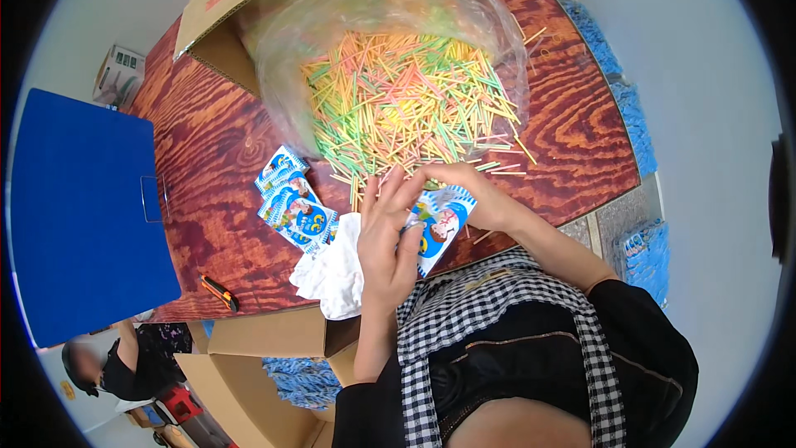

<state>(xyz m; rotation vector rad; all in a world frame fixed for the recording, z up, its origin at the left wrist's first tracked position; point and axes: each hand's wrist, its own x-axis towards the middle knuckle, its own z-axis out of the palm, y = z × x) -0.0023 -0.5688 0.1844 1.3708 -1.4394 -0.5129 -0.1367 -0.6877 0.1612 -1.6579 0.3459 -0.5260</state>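
A small blue-and-white printed packet (442, 224) is tilted in my right hand (477, 195), whose fingers curl over its upper end. Close against the packet's left side is my left hand (387, 241), with its fingers stretched and its thumb at the packet's edge. Just beyond both hands lies a heap of thin pastel sticks (406, 99) in yellow, pink and green, spilling from a large clear plastic bag (286, 75). More blue-and-white packets (298, 211) overlap left of my left hand. A crumpled white cloth item (332, 278) lies beside my left wrist.
The bag's cardboard box (240, 0) lies on the red wood-grained table (215, 149). An orange-and-black utility knife (219, 292) rests near the front edge. Below is an open carton (224, 382) with blue packets. A blue panel (91, 207) and another person (124, 365) are at left.
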